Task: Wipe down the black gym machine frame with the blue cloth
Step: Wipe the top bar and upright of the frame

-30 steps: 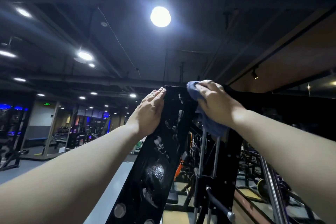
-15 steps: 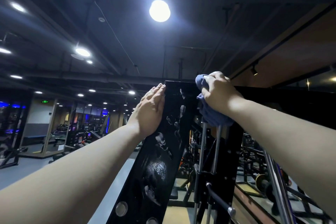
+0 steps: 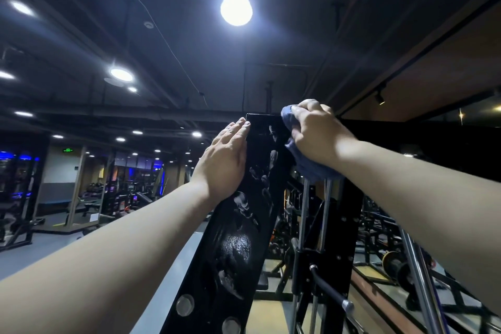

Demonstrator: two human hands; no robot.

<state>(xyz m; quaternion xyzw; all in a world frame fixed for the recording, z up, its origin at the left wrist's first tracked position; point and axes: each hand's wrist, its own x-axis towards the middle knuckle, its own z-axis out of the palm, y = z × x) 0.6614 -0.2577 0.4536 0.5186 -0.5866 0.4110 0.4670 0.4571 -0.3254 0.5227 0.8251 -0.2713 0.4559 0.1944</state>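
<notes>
Most of the view was a dark ceiling (image 3: pixel 298 49), lit by one big round lamp (image 3: pixel 236 8) and several smaller spots off to the left. Below it the frame (image 3: pixel 238 238), a broad black upright, rose from the bottom edge to just above the middle. Its glossy face was marked with pale smears (image 3: pixel 235 247) and handprints. A dark crossbeam (image 3: pixel 406 138) ran right from its top.

The left arm (image 3: pixel 108 266) and the right arm (image 3: pixel 433 211), both bare, reached up from the bottom corners toward the frame's top. The left hand (image 3: pixel 225 163) lay flat against the frame's left edge near the top, fingers straight and together, gripping nothing. The right hand (image 3: pixel 317 133) sat at the top right corner, fingers curled over the cloth (image 3: pixel 309 168) and pressing it to the metal. The cloth, blue and bunched, showed past the fingertips and hung in a fold beneath the palm, touching the frame's right side.

Two chrome rods (image 3: pixel 303 214) ran down behind the frame from under the cloth. A thicker chrome bar (image 3: pixel 417 274) slanted across the lower right. Two round bolts (image 3: pixel 185 304) sat low on the frame's face. Far left, past rows of machines, a small green sign (image 3: pixel 68 150) glowed on a wall.
</notes>
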